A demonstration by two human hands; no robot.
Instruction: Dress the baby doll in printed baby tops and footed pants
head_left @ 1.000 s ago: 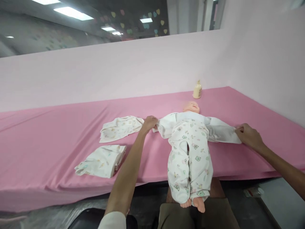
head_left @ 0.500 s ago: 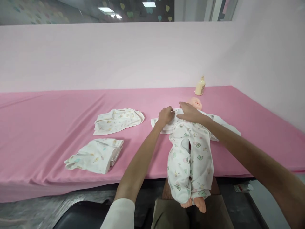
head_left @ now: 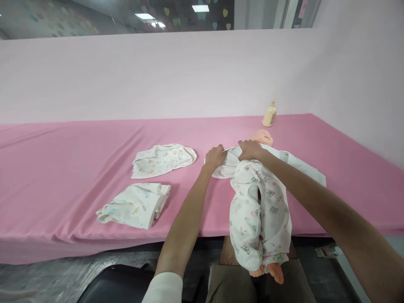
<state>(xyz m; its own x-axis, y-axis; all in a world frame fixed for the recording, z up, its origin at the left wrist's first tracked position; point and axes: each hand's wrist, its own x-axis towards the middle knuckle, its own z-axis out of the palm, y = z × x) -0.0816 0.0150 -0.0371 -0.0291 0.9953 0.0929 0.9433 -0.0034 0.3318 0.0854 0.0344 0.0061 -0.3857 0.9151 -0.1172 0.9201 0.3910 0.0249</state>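
A baby doll (head_left: 259, 198) lies on its back on the pink table (head_left: 78, 168), dressed in printed trousers and a white top, its bare feet hanging over the front edge. My left hand (head_left: 215, 156) is closed on the white top at the doll's left sleeve. My right hand (head_left: 250, 150) is closed on the same top at the doll's chest, just below its head (head_left: 263, 137). The doll's other sleeve (head_left: 307, 168) lies spread out to the right.
Two printed baby garments lie left of the doll: one spread flat (head_left: 162, 160), one folded (head_left: 135, 205) nearer the front edge. A cream bottle (head_left: 269, 114) stands by the pink back wall. A small object (head_left: 325, 251) lies on the floor at the right.
A second ago my hands held the two sleeve ends stretched wide apart. Both have come in to the doll's chest, the right one moving far to the left.
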